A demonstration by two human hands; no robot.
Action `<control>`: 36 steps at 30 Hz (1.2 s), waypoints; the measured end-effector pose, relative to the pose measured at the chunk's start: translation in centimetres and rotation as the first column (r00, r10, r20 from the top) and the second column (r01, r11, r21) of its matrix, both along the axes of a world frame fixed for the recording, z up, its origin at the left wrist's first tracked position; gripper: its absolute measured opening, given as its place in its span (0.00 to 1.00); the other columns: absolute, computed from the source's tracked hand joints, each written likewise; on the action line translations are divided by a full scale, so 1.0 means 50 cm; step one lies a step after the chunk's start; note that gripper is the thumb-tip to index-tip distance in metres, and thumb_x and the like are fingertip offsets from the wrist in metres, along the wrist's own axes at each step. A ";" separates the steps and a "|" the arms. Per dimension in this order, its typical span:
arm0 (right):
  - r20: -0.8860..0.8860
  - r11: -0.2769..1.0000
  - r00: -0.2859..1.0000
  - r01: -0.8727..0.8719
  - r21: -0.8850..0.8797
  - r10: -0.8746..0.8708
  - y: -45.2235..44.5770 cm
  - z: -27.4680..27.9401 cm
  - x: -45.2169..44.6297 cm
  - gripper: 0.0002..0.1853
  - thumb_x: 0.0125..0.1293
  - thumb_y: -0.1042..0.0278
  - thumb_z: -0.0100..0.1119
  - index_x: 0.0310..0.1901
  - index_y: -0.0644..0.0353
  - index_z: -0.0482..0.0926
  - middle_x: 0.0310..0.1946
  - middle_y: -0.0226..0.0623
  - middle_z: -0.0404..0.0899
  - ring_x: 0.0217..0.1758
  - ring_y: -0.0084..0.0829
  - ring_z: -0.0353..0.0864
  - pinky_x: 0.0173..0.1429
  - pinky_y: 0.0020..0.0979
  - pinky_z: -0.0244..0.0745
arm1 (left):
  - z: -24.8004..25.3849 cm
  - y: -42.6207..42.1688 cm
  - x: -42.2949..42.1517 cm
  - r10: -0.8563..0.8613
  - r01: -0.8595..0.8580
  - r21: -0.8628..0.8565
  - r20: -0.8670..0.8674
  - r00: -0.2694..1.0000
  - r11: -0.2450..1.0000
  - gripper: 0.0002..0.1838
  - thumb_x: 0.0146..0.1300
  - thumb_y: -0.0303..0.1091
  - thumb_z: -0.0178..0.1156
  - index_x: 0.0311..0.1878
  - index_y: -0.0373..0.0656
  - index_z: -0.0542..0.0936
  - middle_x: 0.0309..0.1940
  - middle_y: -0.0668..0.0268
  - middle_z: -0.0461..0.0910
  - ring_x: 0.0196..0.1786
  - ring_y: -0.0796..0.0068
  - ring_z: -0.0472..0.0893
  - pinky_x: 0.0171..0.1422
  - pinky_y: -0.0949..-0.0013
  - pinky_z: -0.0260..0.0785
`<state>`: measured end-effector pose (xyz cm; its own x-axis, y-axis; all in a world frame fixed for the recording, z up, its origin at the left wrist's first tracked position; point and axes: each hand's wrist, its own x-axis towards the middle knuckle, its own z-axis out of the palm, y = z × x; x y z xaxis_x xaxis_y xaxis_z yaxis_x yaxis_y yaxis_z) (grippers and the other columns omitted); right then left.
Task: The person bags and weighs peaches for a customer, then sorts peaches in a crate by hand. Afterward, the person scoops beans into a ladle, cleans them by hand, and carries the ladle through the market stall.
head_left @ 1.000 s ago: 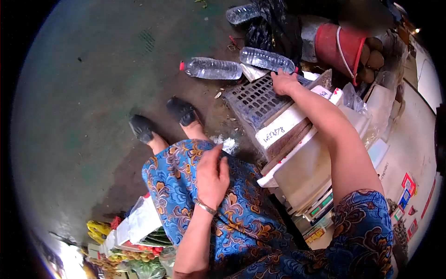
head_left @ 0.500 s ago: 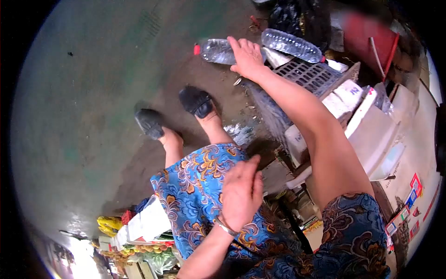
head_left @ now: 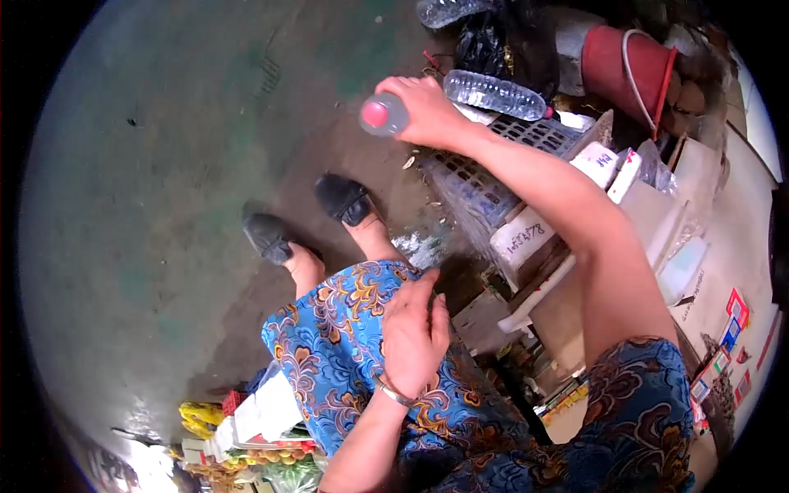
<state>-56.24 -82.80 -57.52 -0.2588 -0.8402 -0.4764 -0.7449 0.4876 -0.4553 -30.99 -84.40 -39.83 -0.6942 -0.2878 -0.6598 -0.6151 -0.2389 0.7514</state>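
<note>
Nearest me, short of the grey crate point(head_left: 472, 181), my left hand point(head_left: 411, 338) is loose over my patterned clothes point(head_left: 329, 329), fingers slightly apart and holding nothing; whether it touches the cloth, I can't tell. Just off the crate's side, my right hand point(head_left: 429, 113) is clamped around a clear bottle point(head_left: 396, 120), its pink cap point(head_left: 375, 113) turned towards me. If my fingers slackened, or the plastic were wet (I can't tell whether it is), I judge it could slip and hit the floor point(head_left: 205, 205). Along the crate's far edge lies a second bottle point(head_left: 496, 94); a careless swing of my wrist might set it rolling. Beyond the crate, the black bag point(head_left: 481, 51) could snag a bottle dragged low; the red bucket point(head_left: 623, 74) seems too far off to matter.
</note>
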 end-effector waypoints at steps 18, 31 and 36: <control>-0.441 0.981 0.881 -0.107 0.165 0.170 0.131 0.028 -0.218 0.31 0.57 0.81 0.52 0.65 0.52 0.66 0.64 0.45 0.66 0.67 0.45 0.64 0.69 0.45 0.57 | 0.031 -0.039 -0.016 -0.131 0.131 0.001 0.014 0.991 0.991 0.15 0.60 0.25 0.56 0.51 0.34 0.76 0.40 0.49 0.78 0.45 0.48 0.77 0.53 0.57 0.69; -0.445 0.896 0.802 -0.237 0.376 0.399 -0.116 -0.133 -0.310 0.20 0.55 0.65 0.61 0.52 0.49 0.75 0.49 0.38 0.79 0.57 0.39 0.77 0.62 0.48 0.63 | 0.072 -0.214 -0.025 -0.218 0.240 -0.141 0.155 0.964 0.961 0.20 0.56 0.23 0.59 0.55 0.35 0.76 0.40 0.48 0.78 0.44 0.49 0.77 0.52 0.58 0.69; -0.403 0.933 0.861 -0.357 -0.044 0.310 -0.111 -0.185 -0.204 0.43 0.46 0.56 0.75 0.66 0.45 0.64 0.47 0.37 0.76 0.55 0.39 0.75 0.65 0.47 0.59 | 0.077 -0.196 -0.043 -0.140 0.142 -0.044 0.051 0.989 0.989 0.17 0.61 0.25 0.59 0.54 0.34 0.76 0.39 0.50 0.78 0.43 0.50 0.77 0.50 0.58 0.69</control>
<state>-66.45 -88.33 -66.77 -0.0958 -0.9508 -0.2945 -0.9803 0.1414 -0.1377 -33.13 -94.21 -36.00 -0.6982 -0.2210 -0.6809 -0.6753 -0.1124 0.7290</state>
